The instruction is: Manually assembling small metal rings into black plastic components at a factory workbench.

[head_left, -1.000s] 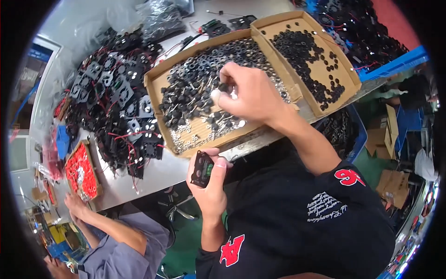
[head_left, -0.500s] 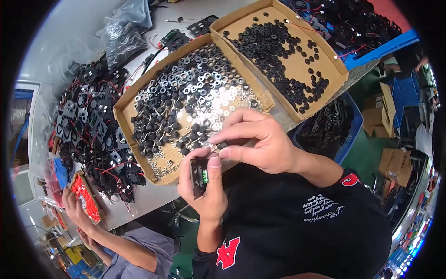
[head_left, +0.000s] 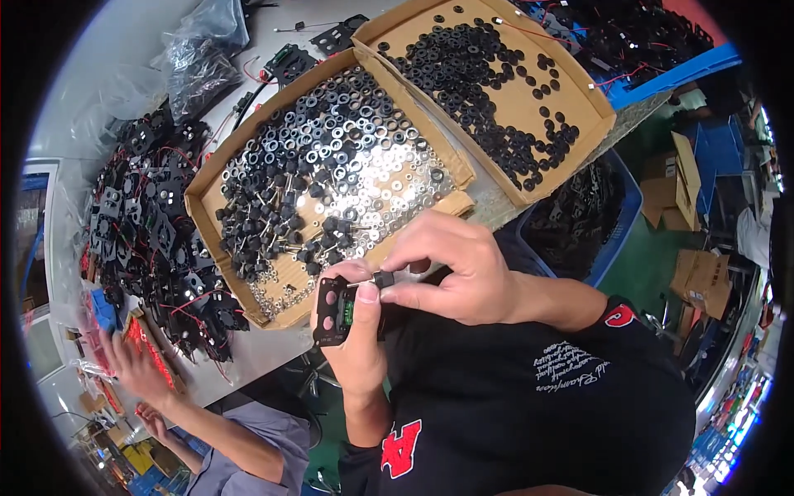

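My left hand (head_left: 364,355) is closed around a small black plate assembly (head_left: 329,307) with a strip of green circuit board and two pinkish round spots on it. Against its upper right edge, my right hand (head_left: 463,269) pinches a black-headed screw (head_left: 384,279) between thumb and fingers. The screw's thin metal shank points left across the plate, beside my left thumb. Just beyond my hands lies a cardboard tray (head_left: 460,203) with metal washers (head_left: 339,124), nuts and a heap of black-headed screws (head_left: 260,215).
A second cardboard tray (head_left: 579,83) of black rings (head_left: 455,74) adjoins at the right. Black plate assemblies with red wires (head_left: 149,223) heap up at left, below a plastic bag (head_left: 203,66). A blue crate (head_left: 630,207) stands at right. A co-worker's hand (head_left: 136,368) hovers by red parts (head_left: 145,339).
The plate in my left hand has turned, showing more of its face. My right hand has brought the screw against its edge. The co-worker's hand has shifted, and the view has moved slightly.
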`<act>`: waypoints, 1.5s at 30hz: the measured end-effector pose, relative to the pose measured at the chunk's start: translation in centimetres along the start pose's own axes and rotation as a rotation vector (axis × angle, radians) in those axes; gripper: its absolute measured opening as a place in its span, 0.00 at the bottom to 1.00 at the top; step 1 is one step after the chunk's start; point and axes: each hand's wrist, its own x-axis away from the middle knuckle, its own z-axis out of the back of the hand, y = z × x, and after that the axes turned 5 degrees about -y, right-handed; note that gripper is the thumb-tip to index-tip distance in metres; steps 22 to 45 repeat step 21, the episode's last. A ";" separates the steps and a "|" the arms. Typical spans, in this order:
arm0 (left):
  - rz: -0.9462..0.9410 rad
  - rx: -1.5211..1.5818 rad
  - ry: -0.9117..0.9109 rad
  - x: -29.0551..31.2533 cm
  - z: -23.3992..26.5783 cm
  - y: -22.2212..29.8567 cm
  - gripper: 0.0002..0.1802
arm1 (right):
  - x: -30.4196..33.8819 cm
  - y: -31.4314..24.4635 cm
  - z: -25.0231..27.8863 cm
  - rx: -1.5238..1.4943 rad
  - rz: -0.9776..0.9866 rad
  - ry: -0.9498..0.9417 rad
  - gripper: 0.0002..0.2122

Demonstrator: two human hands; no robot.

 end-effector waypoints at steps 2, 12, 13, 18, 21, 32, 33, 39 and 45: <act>-0.006 -0.006 -0.021 -0.1 0.0 0.2 0.11 | -0.8 -0.3 1.2 0.138 0.108 -0.036 0.12; -0.063 0.096 -0.083 0.6 2.2 -1.1 0.11 | -2.2 3.8 12.3 0.756 -0.370 0.120 0.11; -0.056 0.102 -0.115 0.6 2.5 -1.1 0.12 | -2.1 4.2 12.4 0.823 -0.361 0.072 0.11; -0.049 0.242 -0.189 0.8 2.5 -0.9 0.19 | -2.9 3.8 12.8 0.915 -0.413 -0.018 0.12; 0.000 0.280 -0.234 1.1 2.9 -0.9 0.22 | -3.9 3.7 13.1 0.826 -0.556 0.077 0.14; 0.000 0.280 -0.234 1.1 2.9 -0.9 0.22 | -3.9 3.7 13.1 0.826 -0.556 0.077 0.14; 0.000 0.280 -0.234 1.1 2.9 -0.9 0.22 | -3.9 3.7 13.1 0.826 -0.556 0.077 0.14; 0.000 0.280 -0.234 1.1 2.9 -0.9 0.22 | -3.9 3.7 13.1 0.826 -0.556 0.077 0.14; 0.000 0.280 -0.234 1.1 2.9 -0.9 0.22 | -3.9 3.7 13.1 0.826 -0.556 0.077 0.14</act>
